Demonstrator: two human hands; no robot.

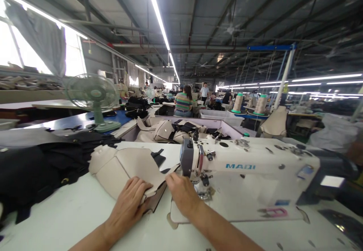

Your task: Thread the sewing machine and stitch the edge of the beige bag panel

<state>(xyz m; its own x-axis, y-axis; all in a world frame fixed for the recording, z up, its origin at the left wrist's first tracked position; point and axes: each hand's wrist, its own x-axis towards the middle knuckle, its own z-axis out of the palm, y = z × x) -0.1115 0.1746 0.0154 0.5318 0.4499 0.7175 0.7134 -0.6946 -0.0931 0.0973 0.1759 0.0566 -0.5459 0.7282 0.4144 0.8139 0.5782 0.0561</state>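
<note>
A beige leather piece (124,164), with stitched panels and dark edges, lies on the white sewing table (70,220). My left hand (127,202) is closed on its near edge, fingers on top and thumb side underneath. Its right-hand corner is pinched by my right hand (183,194), just left of the needle area of a white sewing machine (241,164). The presser foot (205,194) is visible behind my right wrist, with the leather apart from it. A dark flap (159,157) sticks out behind the leather.
Black leather pieces (36,164) are heaped at the left. Behind the table stands a bin (227,126) of beige pieces. A green fan (98,96) is at the back left, thread cones (260,104) at the back right. Pink snips (273,212) lie on the machine bed. People work farther off.
</note>
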